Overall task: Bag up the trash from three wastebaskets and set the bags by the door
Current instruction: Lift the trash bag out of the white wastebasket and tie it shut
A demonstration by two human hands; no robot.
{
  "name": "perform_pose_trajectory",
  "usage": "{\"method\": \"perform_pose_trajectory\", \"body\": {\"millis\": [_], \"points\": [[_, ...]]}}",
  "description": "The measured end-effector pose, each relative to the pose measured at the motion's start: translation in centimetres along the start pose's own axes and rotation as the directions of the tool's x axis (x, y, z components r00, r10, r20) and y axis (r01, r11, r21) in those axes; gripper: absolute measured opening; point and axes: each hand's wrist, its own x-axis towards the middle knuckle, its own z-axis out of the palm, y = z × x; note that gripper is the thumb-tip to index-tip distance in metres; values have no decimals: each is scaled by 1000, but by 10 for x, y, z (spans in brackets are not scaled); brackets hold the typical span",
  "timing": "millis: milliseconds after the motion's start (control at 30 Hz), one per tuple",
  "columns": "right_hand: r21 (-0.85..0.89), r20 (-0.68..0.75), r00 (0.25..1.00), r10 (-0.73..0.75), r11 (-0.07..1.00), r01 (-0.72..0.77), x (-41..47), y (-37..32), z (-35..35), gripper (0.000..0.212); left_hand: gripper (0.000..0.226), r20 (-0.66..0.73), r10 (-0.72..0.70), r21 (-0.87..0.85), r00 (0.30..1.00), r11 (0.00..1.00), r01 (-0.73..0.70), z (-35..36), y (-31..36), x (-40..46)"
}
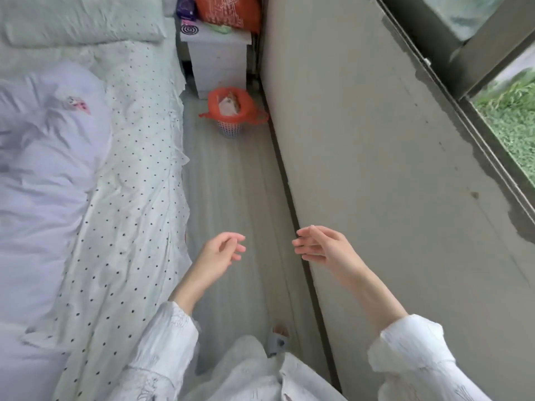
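Note:
A small white mesh wastebasket stands on the floor at the far end of a narrow aisle, between the bed and the wall. An orange plastic bag lines it, folded over the rim with its handles sticking out, and crumpled paper trash lies inside. My left hand and my right hand hover over the aisle floor, well short of the basket. Both hold nothing, with fingers loosely apart.
A bed with a dotted sheet and a pale duvet fills the left side. A white nightstand behind the basket carries a large orange bag. A grey wall and a window run along the right.

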Motion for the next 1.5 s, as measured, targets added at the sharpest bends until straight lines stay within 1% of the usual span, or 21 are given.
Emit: {"method": "perform_pose_trajectory", "body": {"millis": [133,233,333,467,600,767,900,967,1100,1267,1367,1433,1500], "points": [[-63,102,995,-12,998,18,76,-64,-11,27,25,-83,-39,-47,996,998,35,-5,36,54],[-103,165,986,-8,994,25,132,-105,-2,27,25,-128,-81,-66,988,995,73,-20,55,98],[-125,200,980,6,992,20,193,-146,11,27,26,-154,-101,-64,983,994,92,-44,79,160],[-128,179,984,-6,991,29,290,-213,35,28,27,-175,-52,-23,983,999,48,-92,130,271],[-122,188,982,2,992,21,371,-284,57,28,29,-197,-33,15,980,999,36,-142,183,365],[-72,152,988,38,997,-27,463,-345,56,27,28,-157,-97,42,983,994,105,-173,228,459],[-41,122,987,102,994,-98,552,-380,51,24,24,-151,-185,9,971,982,188,-183,243,533],[-40,108,987,121,992,-118,607,-398,49,22,25,-170,-227,-26,959,974,225,-185,247,578],[-87,91,981,174,982,-166,714,-425,46,21,27,-203,-328,-147,923,942,302,-183,250,670],[-98,36,950,310,947,-306,831,-428,55,19,29,-180,-462,-271,868,872,408,-193,228,781],[-71,12,914,405,912,-403,900,-410,61,26,31,-140,-548,-384,825,798,465,-198,196,843],[-41,-23,878,478,877,-478,946,-383,66,32,31,-101,-585,-413,805,761,501,-196,168,882],[47,-54,834,549,836,-547,991,-349,71,36,31,-79,-606,-427,792,738,523,-195,132,924]]}}
